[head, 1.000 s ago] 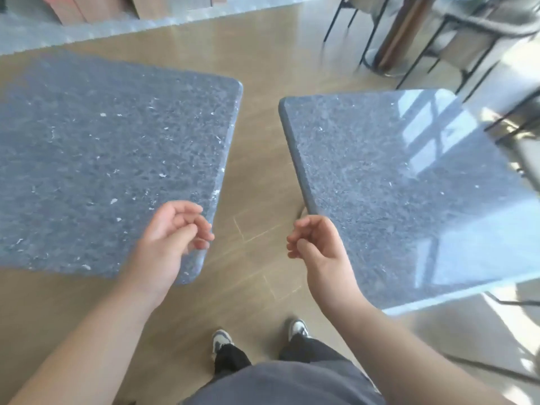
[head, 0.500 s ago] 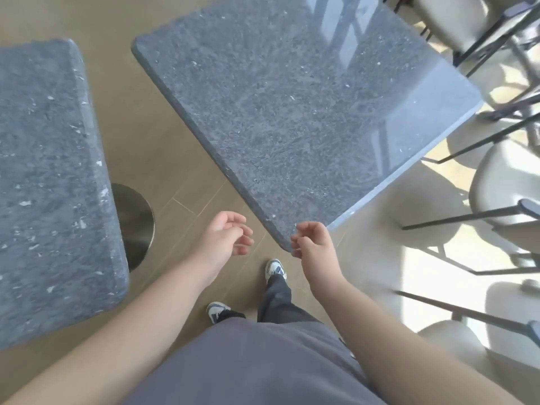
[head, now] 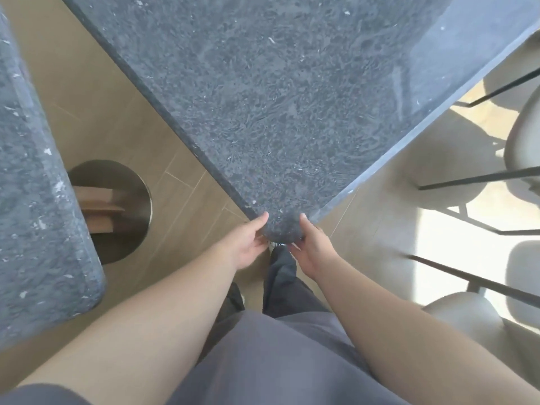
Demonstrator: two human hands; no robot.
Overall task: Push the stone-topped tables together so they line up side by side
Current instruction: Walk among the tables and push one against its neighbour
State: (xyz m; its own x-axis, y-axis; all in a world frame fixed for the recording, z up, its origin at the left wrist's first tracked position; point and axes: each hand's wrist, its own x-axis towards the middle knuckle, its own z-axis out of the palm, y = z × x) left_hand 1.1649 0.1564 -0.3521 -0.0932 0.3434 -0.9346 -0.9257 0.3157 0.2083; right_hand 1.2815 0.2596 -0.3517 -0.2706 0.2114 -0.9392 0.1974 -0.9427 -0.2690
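Two grey speckled stone-topped tables are in the head view. The right table (head: pixel 263 97) fills the upper middle, its rounded near corner pointing at me. My left hand (head: pixel 244 244) grips the left side of that corner, thumb on top, fingers under the edge. My right hand (head: pixel 311 247) grips the right side of the same corner in the same way. The left table (head: pixel 35 200) runs down the left edge of the view, apart from the other, with a strip of wooden floor between them.
The left table's round metal base (head: pixel 128 209) stands on the floor beside its top. Pale chairs with black metal legs (head: pixel 479 176) crowd the right side in bright sunlight. My legs and shoes are directly below the held corner.
I have stepped closer and turned right. Both hands, held loosely curled in the air before, now grip the near corner of the right table.
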